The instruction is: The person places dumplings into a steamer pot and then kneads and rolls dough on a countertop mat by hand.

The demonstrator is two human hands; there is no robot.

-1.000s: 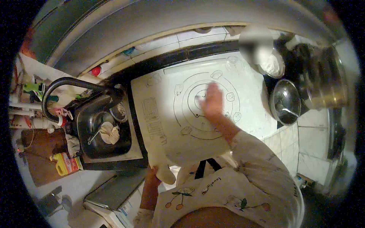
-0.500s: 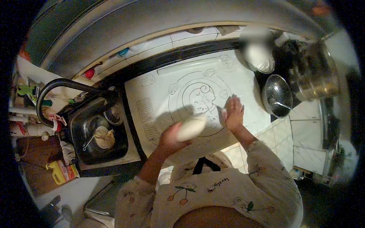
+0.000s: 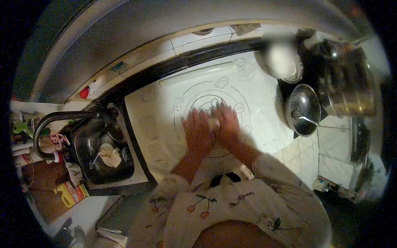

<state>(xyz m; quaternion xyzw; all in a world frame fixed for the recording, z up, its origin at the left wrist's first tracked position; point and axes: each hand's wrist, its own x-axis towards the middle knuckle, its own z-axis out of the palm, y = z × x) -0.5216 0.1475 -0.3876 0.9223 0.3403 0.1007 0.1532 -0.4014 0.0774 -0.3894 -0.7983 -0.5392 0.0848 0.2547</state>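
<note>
My left hand (image 3: 199, 129) and my right hand (image 3: 227, 126) lie side by side on the printed white mat (image 3: 264, 111), fingers stretched forward and palms down. Beneath them is a pale lump of dough (image 3: 213, 123); only a sliver shows between the two hands, and its shape is hidden. Both hands press on it near the middle of the mat's ring drawing. Neither hand is wrapped round anything.
To the right stands a metal bowl (image 3: 304, 101) with a spoon (image 3: 308, 120) in it. Behind it sits a bowl of white powder (image 3: 283, 66), partly blurred. A large metal pot (image 3: 347, 87) is further right. Left are a black sink (image 3: 93, 167) and tap (image 3: 62, 116).
My left hand was holding the dough up over the mat, with my right hand flat beside it. Now the dough is down and both hands are together on top of it.
</note>
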